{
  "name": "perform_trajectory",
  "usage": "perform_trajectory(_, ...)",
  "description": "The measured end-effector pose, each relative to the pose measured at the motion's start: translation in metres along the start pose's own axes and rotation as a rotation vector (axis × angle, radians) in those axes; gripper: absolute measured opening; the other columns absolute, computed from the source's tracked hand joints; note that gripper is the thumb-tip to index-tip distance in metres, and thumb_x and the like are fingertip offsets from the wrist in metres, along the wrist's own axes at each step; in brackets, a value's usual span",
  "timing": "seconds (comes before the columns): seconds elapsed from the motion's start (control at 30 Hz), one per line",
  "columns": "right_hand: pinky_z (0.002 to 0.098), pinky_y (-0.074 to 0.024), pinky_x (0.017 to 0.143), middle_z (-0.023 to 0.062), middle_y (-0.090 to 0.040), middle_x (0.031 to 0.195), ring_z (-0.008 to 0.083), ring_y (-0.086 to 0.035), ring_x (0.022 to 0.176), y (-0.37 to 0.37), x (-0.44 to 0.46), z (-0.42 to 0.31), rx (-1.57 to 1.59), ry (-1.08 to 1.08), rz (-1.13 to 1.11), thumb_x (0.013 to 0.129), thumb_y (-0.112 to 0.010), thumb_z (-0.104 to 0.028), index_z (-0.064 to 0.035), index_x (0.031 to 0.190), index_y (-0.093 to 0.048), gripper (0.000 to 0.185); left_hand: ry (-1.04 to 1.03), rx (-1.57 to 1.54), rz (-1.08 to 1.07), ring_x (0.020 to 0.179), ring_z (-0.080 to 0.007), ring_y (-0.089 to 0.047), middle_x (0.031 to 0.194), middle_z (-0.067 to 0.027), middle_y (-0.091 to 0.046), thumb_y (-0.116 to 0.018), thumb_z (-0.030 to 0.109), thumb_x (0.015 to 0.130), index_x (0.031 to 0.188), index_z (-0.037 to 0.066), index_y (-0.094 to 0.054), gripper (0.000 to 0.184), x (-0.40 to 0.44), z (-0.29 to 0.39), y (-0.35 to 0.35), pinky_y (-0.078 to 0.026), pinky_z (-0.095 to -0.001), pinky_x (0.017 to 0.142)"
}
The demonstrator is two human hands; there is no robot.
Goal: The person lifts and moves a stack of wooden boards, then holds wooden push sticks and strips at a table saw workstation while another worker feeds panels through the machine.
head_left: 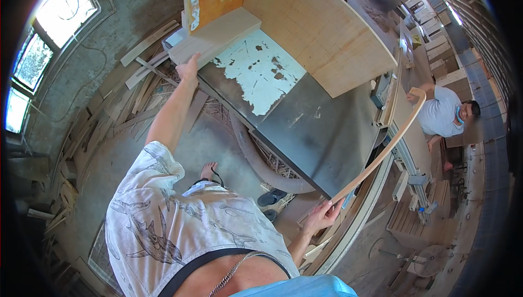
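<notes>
My left hand [188, 69] is closed around the near end of a thick, pale wooden block [223, 34]. That block lies along the left side of a dark machine table [321, 128], against an upright plywood panel [316, 25]. Lower right, the fingers of my right hand [322, 216] are closed on the near end of a long, thin wooden strip [376, 161]. The strip runs up past the table's right edge, bending at its far end, where a co-worker's hand [412, 96] is close to it.
A co-worker [447, 113] is at the right. Offcuts [139, 98] are heaped along the left wall. A ribbed hose [256, 158] curves under the table, near a dark sandal [271, 197]. A metal rail [354, 226] runs along the right, with stacked boards [419, 215] beyond.
</notes>
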State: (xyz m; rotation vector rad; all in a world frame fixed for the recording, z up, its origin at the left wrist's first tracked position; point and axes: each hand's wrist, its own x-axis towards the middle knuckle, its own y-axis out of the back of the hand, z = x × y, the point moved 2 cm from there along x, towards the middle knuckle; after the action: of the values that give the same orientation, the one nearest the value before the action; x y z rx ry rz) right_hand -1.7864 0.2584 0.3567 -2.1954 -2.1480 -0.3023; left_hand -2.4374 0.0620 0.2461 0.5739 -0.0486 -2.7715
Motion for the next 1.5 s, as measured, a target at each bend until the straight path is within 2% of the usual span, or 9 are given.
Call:
perform_trajectory(0.13,0.02,-0.0347,0.047,-0.003,-0.054,0.08,0.0022,-0.042,0.058,0.043,0.021,0.03,0.05,-0.019,-0.007,0.107,-0.057,-0.011,-0.0116,0.16,-0.042,0.055,0.044,0.061,0.065,0.143,-0.035,-0.047,0.156,-0.0265,-0.045,-0.081,0.076,0.069,0.149,-0.018,-0.035,0.132,0.014,-0.007,0.01,-0.039,-0.0423,0.117)
perform_trajectory(0.17,0.0201,-0.0348,0.047,-0.0029,-0.054,0.081,0.0023,-0.042,0.057,0.059,0.028,0.038,0.058,-0.021,0.022,0.107,-0.057,-0.011,-0.0118,0.16,-0.042,0.056,0.048,-0.058,0.017,0.094,-0.0262,-0.065,0.118,-0.015,-0.069,-0.08,0.073,0.075,0.127,-0.009,-0.064,0.099,0.027,-0.019,0.015,-0.054,-0.0431,0.078)
perform_trajectory(0.37,0.0265,-0.0449,0.065,0.003,-0.063,0.092,0.0091,-0.055,0.076,0.152,0.105,0.06,-0.405,0.159,0.074,0.105,-0.056,-0.007,-0.007,0.155,-0.049,0.051,0.025,0.189,-0.096,0.111,-0.0346,-0.067,0.12,-0.023,-0.072,-0.048,0.088,0.085,0.123,-0.016,-0.067,0.113,-0.056,-0.113,0.083,-0.048,-0.0445,0.102)
perform_trajectory(0.6,0.0381,-0.0489,0.108,0.0233,-0.063,0.142,0.0324,-0.063,0.131,0.158,0.21,0.035,-0.579,0.101,-0.036,0.102,-0.057,-0.007,0.0011,0.148,-0.054,0.047,0.651,1.333,-1.06,0.109,-0.036,-0.069,0.124,-0.0213,-0.068,-0.072,0.055,0.092,0.136,-0.002,-0.06,0.073,-0.17,-0.357,0.218,-0.056,-0.0502,0.084)
perform_trajectory(0.8,0.0395,-0.0453,0.114,0.0243,-0.062,0.142,0.0364,-0.059,0.134,0.091,0.287,0.033,-0.67,0.063,-0.179,0.1,-0.058,-0.006,0.0024,0.145,-0.056,0.046,0.507,1.176,-0.802,0.09,-0.0318,-0.074,0.111,-0.0206,-0.073,-0.072,0.049,0.095,0.121,-0.005,-0.069,0.06,-0.19,-0.349,0.248,-0.059,-0.0469,0.075)
perform_trajectory(0.93,0.0422,-0.0492,0.109,0.0283,-0.065,0.136,0.038,-0.063,0.129,0.056,0.371,0.044,-0.646,0.113,-0.15,0.097,-0.062,-0.004,0.0038,0.144,-0.057,0.048,0.194,1.311,-0.665,0.063,-0.0264,-0.069,0.076,-0.0143,-0.071,-0.074,0.044,0.092,0.09,-0.003,-0.074,0.047,-0.148,-0.349,0.196,-0.056,-0.0392,0.058)
perform_trajectory(1.1,0.0344,-0.0388,0.038,0.0014,-0.059,0.063,0.0119,-0.046,0.041,0.059,0.401,0.072,-0.493,-0.063,-0.192,0.101,-0.063,-0.01,-0.0071,0.15,-0.056,0.051,0.013,1.046,-0.955,0.059,-0.026,-0.064,0.073,-0.0144,-0.069,-0.07,0.037,0.093,0.081,0.0,-0.072,0.039,-0.215,-0.323,0.079,-0.053,-0.0393,0.059)
perform_trajectory(1.23,0.041,-0.0464,0.113,0.0287,-0.062,0.139,0.0367,-0.059,0.135,0.1,0.319,0.089,-0.626,0.113,-0.272,0.099,-0.062,-0.01,0.0038,0.144,-0.057,0.047,-0.278,1.135,-1.34,0.096,-0.0359,-0.07,0.1,-0.022,-0.075,-0.068,0.052,0.091,0.095,0.0,-0.077,0.052,-0.295,-0.33,0.001,-0.053,-0.0486,0.087)
perform_trajectory(1.5,0.0407,-0.0504,0.107,0.0283,-0.064,0.136,0.038,-0.063,0.129,0.132,0.2,0.064,-0.646,0.066,-0.217,0.099,-0.059,-0.003,-0.0003,0.149,-0.053,0.051,0.373,0.714,-1.884,0.116,-0.0217,-0.067,0.114,-0.0185,-0.071,-0.081,0.05,0.089,0.122,-0.004,-0.071,0.065,-0.53,-0.295,-0.083,-0.056,-0.0332,0.098)
